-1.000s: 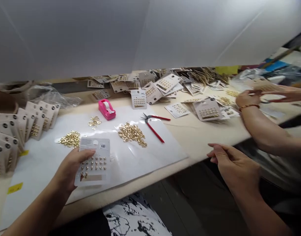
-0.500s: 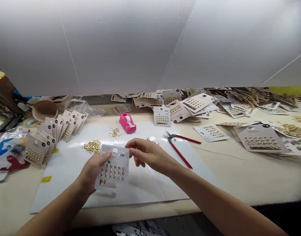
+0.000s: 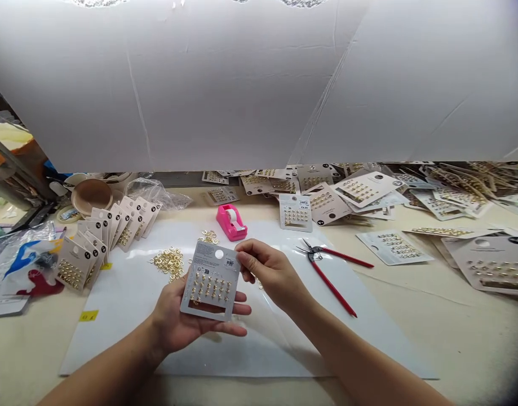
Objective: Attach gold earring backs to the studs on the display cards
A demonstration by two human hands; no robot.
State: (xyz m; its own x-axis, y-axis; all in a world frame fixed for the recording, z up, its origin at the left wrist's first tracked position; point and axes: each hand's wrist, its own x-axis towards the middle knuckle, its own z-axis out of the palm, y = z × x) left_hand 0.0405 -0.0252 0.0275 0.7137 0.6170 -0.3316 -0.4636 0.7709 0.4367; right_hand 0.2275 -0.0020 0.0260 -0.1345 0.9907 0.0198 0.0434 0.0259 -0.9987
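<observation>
A grey earring card (image 3: 211, 279), its back facing me, carries rows of gold earring ends, with a round hole and a barcode at the top. My right hand (image 3: 265, 272) pinches its upper right corner between thumb and fingertips. Behind and below the card lies my left hand (image 3: 180, 318), open, palm up, with fingers stretched out past the card's right edge. The left thumb is hidden, and I cannot tell how firmly the palm touches the card. Gold earring hoops (image 3: 169, 264) lie in a pile just beyond the left hand, and a smaller pile (image 3: 208, 237) sits behind the card.
Red-handled pliers (image 3: 326, 270) lie on the white sheet (image 3: 127, 344), right of my hands. A pink tape dispenser (image 3: 231, 223) stands behind. Fanned earring cards (image 3: 75, 264) stand at left; loose cards (image 3: 364, 189) heap at back right. A white panel (image 3: 242, 90) hangs across the back.
My left hand has let go of its thumb grip and spread its fingers under the card. My right hand now pinches the card's corner. The view has shifted slightly.
</observation>
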